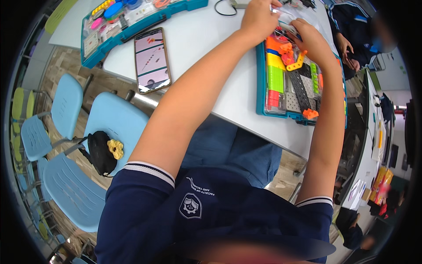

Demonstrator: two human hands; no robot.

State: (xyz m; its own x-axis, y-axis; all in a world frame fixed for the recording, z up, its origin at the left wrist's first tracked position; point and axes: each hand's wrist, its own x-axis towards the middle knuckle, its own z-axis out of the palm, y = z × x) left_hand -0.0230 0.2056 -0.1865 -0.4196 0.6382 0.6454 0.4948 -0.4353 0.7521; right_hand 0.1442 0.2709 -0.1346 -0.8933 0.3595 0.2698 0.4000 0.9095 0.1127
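Both of my arms reach to the far side of the table, over a teal parts case (262, 94). My left hand (260, 22) is closed at the case's far end, its fingers pinched on something small and pale that I cannot make out. Close beside it, my right hand (311, 42) curls its fingers over a whitish piece, mostly hidden. Under my right hand lie an orange connector piece (286, 55) and a yellow angled beam (297, 61). A long black perforated strip (300, 90) lies across the case, above green, red and blue building blocks.
A phone (152, 59) with a lit screen lies at the table's near left edge. Behind it stands another teal case (127, 37) of coloured parts. A black cable (225, 9) lies farther back. A person (351, 26) sits at the right. Blue chairs (116, 119) stand left.
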